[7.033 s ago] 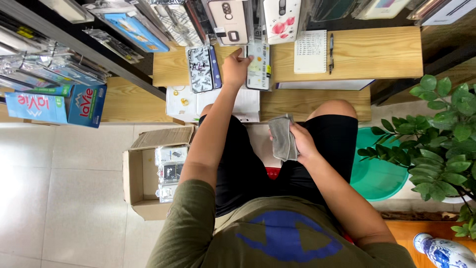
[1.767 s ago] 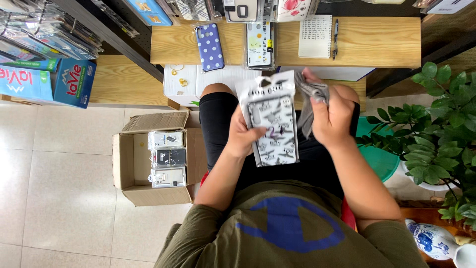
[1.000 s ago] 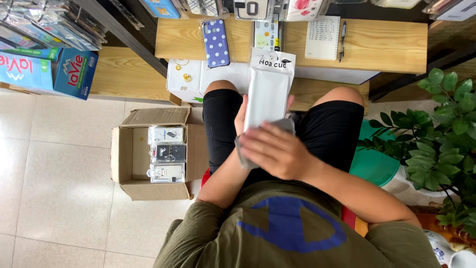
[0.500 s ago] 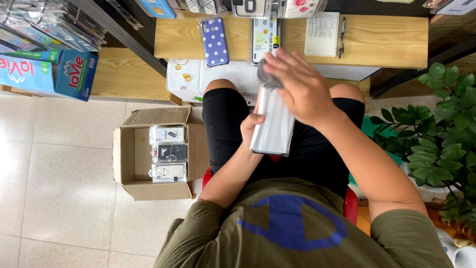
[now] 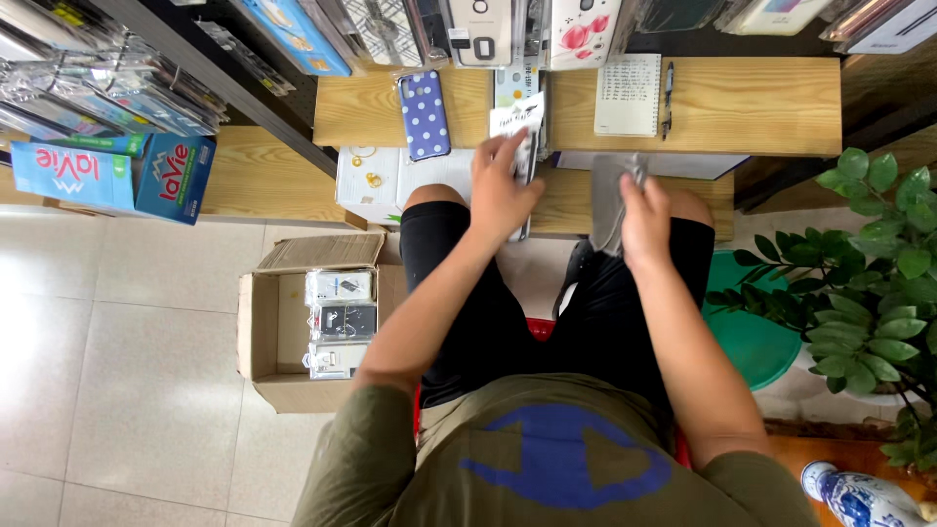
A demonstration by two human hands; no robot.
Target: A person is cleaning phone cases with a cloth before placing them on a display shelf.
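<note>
I sit facing a low wooden shelf (image 5: 742, 107). My left hand (image 5: 500, 185) grips a clear plastic phone-case package (image 5: 519, 132) with a white header card, held upright at the shelf's front edge. My right hand (image 5: 641, 210) holds a grey phone case (image 5: 610, 190) above my right thigh. A blue polka-dot phone case (image 5: 425, 115) lies on the shelf just left of the package. More packaged cases hang in a row above the shelf.
An open cardboard box (image 5: 264, 332) with several packaged cases stands on the tiled floor at my left. A notebook (image 5: 628, 95) and pen (image 5: 668, 86) lie on the shelf. A green stool (image 5: 756, 337) and a potted plant (image 5: 878, 263) are at my right. A blue carton (image 5: 117, 176) rests on the left bench.
My hands have parted: the left carried the package forward up to the shelf, and the right came away to the right with the grey case.
</note>
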